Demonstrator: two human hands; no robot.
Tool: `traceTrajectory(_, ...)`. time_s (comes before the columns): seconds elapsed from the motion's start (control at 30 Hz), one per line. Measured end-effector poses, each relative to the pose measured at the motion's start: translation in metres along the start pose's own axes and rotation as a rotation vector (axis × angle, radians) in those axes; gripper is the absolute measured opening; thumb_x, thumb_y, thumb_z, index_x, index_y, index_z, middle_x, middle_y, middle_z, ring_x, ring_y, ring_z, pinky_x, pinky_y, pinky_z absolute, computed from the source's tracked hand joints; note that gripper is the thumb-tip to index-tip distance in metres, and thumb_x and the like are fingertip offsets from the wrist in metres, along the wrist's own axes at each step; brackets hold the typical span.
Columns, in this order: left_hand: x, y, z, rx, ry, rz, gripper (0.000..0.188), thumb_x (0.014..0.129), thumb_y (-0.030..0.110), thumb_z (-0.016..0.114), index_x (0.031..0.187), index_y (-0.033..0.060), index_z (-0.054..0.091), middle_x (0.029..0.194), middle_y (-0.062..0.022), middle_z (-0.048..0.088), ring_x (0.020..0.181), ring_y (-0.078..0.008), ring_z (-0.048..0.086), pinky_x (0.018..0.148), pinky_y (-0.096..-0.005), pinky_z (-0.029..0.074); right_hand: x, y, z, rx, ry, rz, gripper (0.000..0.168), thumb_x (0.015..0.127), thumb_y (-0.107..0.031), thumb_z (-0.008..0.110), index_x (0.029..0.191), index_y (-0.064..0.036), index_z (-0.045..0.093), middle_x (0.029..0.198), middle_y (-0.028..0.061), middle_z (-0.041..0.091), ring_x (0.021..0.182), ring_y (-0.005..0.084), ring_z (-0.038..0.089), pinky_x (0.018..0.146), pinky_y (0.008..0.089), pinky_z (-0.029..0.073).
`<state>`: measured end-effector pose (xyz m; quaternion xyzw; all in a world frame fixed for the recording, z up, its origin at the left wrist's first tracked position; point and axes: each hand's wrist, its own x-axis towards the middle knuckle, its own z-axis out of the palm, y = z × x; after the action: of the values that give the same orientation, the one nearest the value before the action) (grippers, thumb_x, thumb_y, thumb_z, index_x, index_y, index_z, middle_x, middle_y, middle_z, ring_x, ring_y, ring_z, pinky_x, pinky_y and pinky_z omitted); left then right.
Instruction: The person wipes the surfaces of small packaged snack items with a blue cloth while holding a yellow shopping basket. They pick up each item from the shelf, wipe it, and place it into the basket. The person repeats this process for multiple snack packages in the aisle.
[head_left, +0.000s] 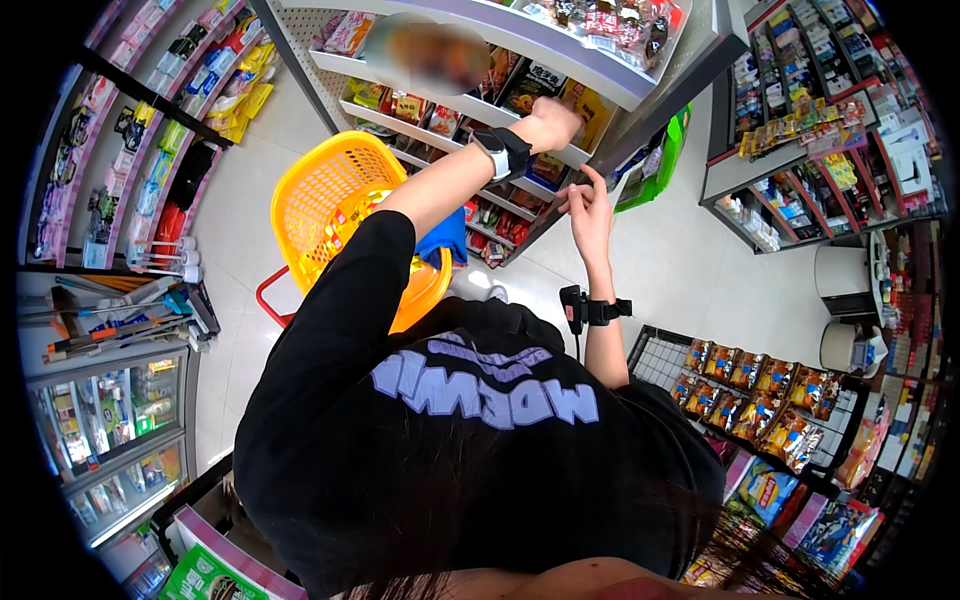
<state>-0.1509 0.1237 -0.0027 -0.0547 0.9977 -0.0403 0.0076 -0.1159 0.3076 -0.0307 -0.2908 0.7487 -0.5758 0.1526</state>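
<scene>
My left hand (555, 124), a dark watch on its wrist, reaches across to a white shelf tray (495, 112) of snack packets. Its fingers are curled against a yellow snack packet (592, 112) at the tray's right end; whether they grip it is hidden. Just left of the hand stands a black snack packet (532, 86). My right hand (589, 206) hangs in the air by the shelf's right side post, fingers apart, holding nothing. Below my left forearm is a yellow plastic shopping basket (292, 187) with yellow packets (346, 219) inside, partly covered by my sleeve.
A blue item (444, 236) lies over the basket's right rim, and a red handle (270, 296) sticks out at its left. Snack packs (607, 26) fill the tray above. Behind my right arm is a wire rack (660, 349) with several brown packets (746, 367). Pale tiles (675, 277) cover the floor.
</scene>
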Motion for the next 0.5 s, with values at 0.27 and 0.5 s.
traceTrajectory(0.27, 0.005, 0.004, 0.003, 0.191, -0.102, -0.094, 0.024, 0.075, 0.015, 0.064, 0.098, 0.0148, 0.071, 0.125, -0.0095, 0.049, 0.094, -0.0255, 0.064, 0.067, -0.0368, 0.053, -0.001, 0.003, -0.001, 0.015, -0.028, 0.011, 0.037, 0.09, -0.007, 0.048, 0.126, -0.001, 0.044, 0.079, 0.008, 0.065, 0.064, 0.0104, 0.058, 0.059, 0.0229, 0.045)
traceTrajectory(0.5, 0.007, -0.005, 0.009, 0.061, -0.09, -0.111, 0.031, 0.076, 0.013, 0.063, 0.106, 0.0114, 0.066, 0.134, -0.0074, 0.039, 0.1, -0.0289, 0.059, 0.071, -0.0383, 0.052, 0.001, 0.001, 0.002, 0.012, -0.025, 0.002, 0.035, 0.09, -0.007, 0.049, 0.124, -0.002, 0.045, 0.079, 0.0105, 0.065, 0.064, 0.0147, 0.06, 0.062, 0.0283, 0.049)
